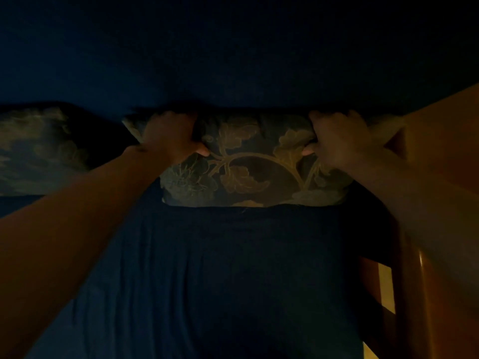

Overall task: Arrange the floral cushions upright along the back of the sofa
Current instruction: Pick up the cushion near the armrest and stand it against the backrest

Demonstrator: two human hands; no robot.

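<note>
A floral cushion [248,164] stands upright between the two hands, its lower edge resting on the dark blue sofa seat [228,268] and its back against the blue sofa backrest [233,60]. The leaf and stem pattern on its front faces the camera. The left hand [169,137] grips the cushion's upper left part, fingers curled over the top edge and thumb pressed into the front fabric, so it is closed on the cushion. The right hand [337,141] does the same at the upper right part, fingers folded over the top and thumb pinching the front, and the fabric bunches a little under both grips. Both bare forearms reach in from the lower corners toward the cushion. Out beyond the left hand, a second floral cushion [39,151] leans against the same backrest, apart from the first with a dark gap between them; its pattern is dim and blurred. Beyond the right hand and forearm, a wooden armrest [425,294] of the sofa runs along the seat's edge, with a strip of lighter floor [386,286] showing through the frame. The whole scene is very dark, so finer details are hard to tell.
</note>
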